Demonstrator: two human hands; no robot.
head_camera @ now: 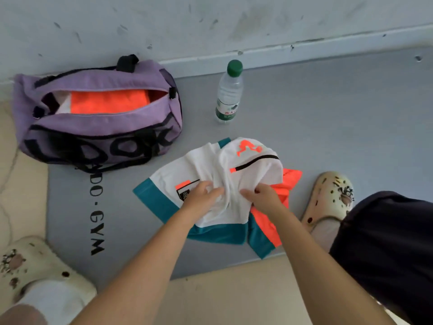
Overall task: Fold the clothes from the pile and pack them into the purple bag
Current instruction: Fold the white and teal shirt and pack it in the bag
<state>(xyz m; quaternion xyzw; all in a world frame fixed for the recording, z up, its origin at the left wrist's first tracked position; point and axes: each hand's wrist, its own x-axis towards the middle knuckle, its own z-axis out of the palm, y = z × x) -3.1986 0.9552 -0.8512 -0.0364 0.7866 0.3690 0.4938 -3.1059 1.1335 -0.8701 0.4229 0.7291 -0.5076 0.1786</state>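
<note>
A white garment with teal bands and orange parts lies crumpled on the grey mat in the middle. My left hand and my right hand both pinch its white cloth near the centre, close together. The purple bag with black lettering sits at the upper left, its zip open. An orange and white folded piece lies inside it.
A clear water bottle with a green cap stands upright right of the bag. The wall runs along the back. My feet in cream clogs sit at the lower left and the right. Beige floor borders the mat.
</note>
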